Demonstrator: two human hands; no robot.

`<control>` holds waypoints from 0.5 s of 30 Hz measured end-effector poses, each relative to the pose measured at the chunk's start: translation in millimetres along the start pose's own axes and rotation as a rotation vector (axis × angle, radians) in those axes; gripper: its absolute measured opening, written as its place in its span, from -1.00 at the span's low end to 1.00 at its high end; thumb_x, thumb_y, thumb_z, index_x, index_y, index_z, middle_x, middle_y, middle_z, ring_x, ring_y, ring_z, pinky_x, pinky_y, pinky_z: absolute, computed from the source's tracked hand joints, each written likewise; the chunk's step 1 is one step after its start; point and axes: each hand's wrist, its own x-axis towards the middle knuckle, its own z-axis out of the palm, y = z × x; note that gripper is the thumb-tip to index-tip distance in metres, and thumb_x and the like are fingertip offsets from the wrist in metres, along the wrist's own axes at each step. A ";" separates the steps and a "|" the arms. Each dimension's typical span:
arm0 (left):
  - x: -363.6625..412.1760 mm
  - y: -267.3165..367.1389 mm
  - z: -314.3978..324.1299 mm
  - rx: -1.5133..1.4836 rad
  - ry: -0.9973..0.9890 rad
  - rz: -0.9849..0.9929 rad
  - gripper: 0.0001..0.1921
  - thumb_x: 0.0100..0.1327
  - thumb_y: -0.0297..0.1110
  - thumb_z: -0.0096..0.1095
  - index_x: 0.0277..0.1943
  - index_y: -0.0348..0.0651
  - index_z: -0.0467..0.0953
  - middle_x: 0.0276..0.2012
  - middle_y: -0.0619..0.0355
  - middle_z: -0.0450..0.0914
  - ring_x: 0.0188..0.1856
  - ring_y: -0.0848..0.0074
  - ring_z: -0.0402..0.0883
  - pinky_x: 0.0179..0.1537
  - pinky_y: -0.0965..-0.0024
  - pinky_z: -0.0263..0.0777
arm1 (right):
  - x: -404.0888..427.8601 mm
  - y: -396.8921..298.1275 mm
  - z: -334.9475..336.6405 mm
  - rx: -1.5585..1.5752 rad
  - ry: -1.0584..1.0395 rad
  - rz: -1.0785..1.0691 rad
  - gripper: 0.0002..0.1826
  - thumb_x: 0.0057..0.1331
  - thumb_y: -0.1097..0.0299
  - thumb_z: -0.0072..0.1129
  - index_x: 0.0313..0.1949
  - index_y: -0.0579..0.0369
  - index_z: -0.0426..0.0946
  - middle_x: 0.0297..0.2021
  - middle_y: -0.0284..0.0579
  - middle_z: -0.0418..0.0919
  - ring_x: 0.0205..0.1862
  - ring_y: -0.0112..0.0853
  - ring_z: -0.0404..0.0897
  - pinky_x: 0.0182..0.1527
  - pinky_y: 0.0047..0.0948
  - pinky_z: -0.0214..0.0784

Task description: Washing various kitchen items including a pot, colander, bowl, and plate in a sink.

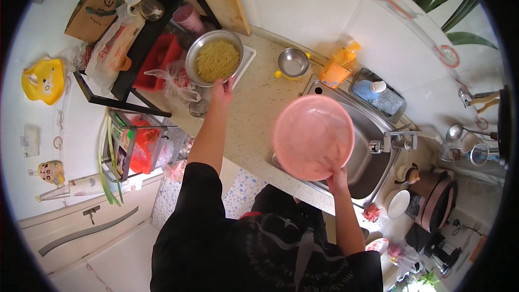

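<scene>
My left hand (222,91) grips the near rim of a stainless steel bowl (193,56). Thin pale-yellow strips, apparently shredded potato (218,61), fill much of this bowl, which sits over a white tray or board (248,57) at the back left of the counter. My right hand (337,179) holds a round pink plastic colander (310,129) by its near right edge. The colander hangs over the left part of the steel sink (367,170) and the counter beside it. No food shows inside the colander.
A small steel bowl with yellow handles (293,63), an orange pump bottle (339,67) and a blue bottle (367,89) stand behind the sink. The faucet (385,144) is on its right. A black shelf (142,48), a plastic bag (178,83) and a glass (198,108) lie left.
</scene>
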 end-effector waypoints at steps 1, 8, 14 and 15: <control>-1.3 2.2 -1.2 0.025 0.021 -0.004 -0.66 0.35 -0.59 -0.05 0.16 -0.54 0.31 0.05 -0.15 0.54 0.02 0.00 0.64 -0.24 0.50 0.74 | -1.9 -2.0 -1.1 0.015 -0.006 0.019 -0.40 0.35 0.47 0.15 0.35 0.10 0.19 0.20 -0.04 0.43 0.17 -0.15 0.53 0.12 -0.13 0.53; -36.1 -14.4 -0.2 0.132 -0.078 -0.028 -0.65 0.34 -0.60 -0.03 0.16 -0.50 0.32 0.07 -0.12 0.54 0.02 0.11 0.64 -0.12 0.44 0.71 | -3.1 0.5 -16.9 0.014 0.023 0.032 -0.37 0.32 0.48 0.18 0.35 0.09 0.18 0.17 -0.03 0.46 0.13 -0.14 0.55 0.10 -0.11 0.54; -97.5 -29.3 1.0 0.230 -0.096 -0.008 -0.70 0.36 -0.59 -0.03 0.13 -0.48 0.33 0.05 -0.10 0.53 0.04 0.18 0.62 0.02 0.35 0.68 | -7.7 1.3 -30.3 0.006 0.058 0.017 -0.38 0.32 0.40 0.21 0.33 0.04 0.20 0.12 -0.08 0.48 0.06 -0.21 0.59 -0.04 -0.19 0.61; -111.0 -30.2 3.2 0.235 -0.101 -0.012 -0.70 0.36 -0.59 -0.03 0.13 -0.48 0.33 0.05 -0.10 0.53 0.04 0.18 0.62 0.02 0.35 0.68 | -9.3 0.1 -31.3 0.012 0.062 0.014 -0.38 0.32 0.40 0.21 0.33 0.04 0.20 0.12 -0.08 0.48 0.06 -0.21 0.59 -0.04 -0.19 0.61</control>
